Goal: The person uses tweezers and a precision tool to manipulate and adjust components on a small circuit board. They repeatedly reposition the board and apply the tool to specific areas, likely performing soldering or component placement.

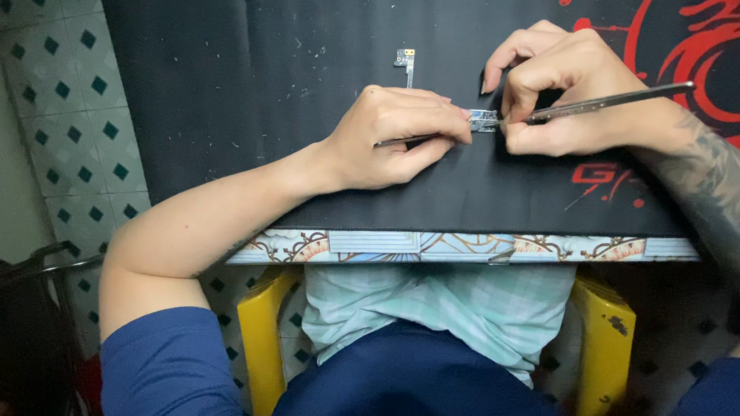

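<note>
While both forearms are laid across the black desk mat, a small silvery component is pinned near the middle of the mat between the two hands. The left hand is rested on its outer edge, wrist bent slightly inward, with the fingers curled and the fingertips pressed together on the left end of the component. The right hand is arched above the right end, knuckles raised, and a thin metal tool is gripped in a closed pinch between thumb and fingers; its tip is brought against the component, while its shaft is angled up and away to the right over the tattooed forearm. The hands are held close, almost touching. A small circuit part is seen lying apart on the mat, just beyond the left hand. The patterned table edge and a yellow plastic chair are visible below.
</note>
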